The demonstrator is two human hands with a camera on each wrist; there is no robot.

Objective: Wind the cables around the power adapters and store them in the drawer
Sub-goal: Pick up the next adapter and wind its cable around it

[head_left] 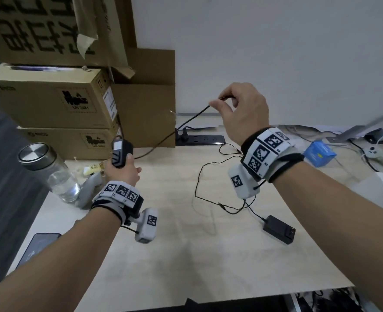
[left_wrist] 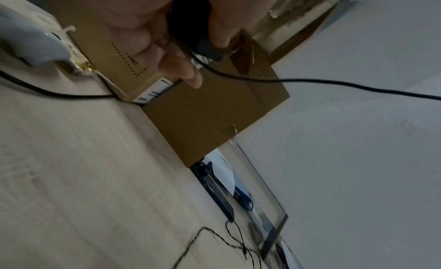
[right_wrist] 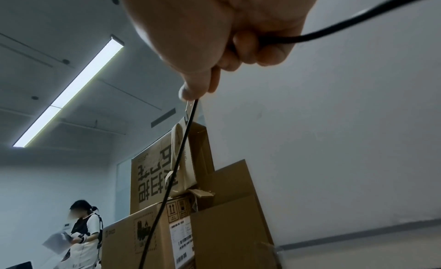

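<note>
My left hand (head_left: 121, 170) grips a black power adapter (head_left: 121, 153) upright above the table's left side; in the left wrist view my fingers (left_wrist: 167, 46) curl round the adapter (left_wrist: 203, 44). Its black cable (head_left: 192, 118) runs up and right to my right hand (head_left: 235, 106), which pinches it between thumb and fingers, raised above the table. The right wrist view shows the cable (right_wrist: 171, 175) hanging down from my fingertips (right_wrist: 190, 91). A second black adapter (head_left: 279, 228) lies flat on the table at the right, its thin cable (head_left: 208, 176) looped loosely across the middle.
Stacked cardboard boxes (head_left: 57, 104) stand at the back left. A black power strip (head_left: 199, 139) lies by the wall. A glass bottle (head_left: 51, 170) and a grey controller (head_left: 89, 190) sit at the left, a phone (head_left: 37, 246) near the left edge, a blue box (head_left: 319, 154) at the right.
</note>
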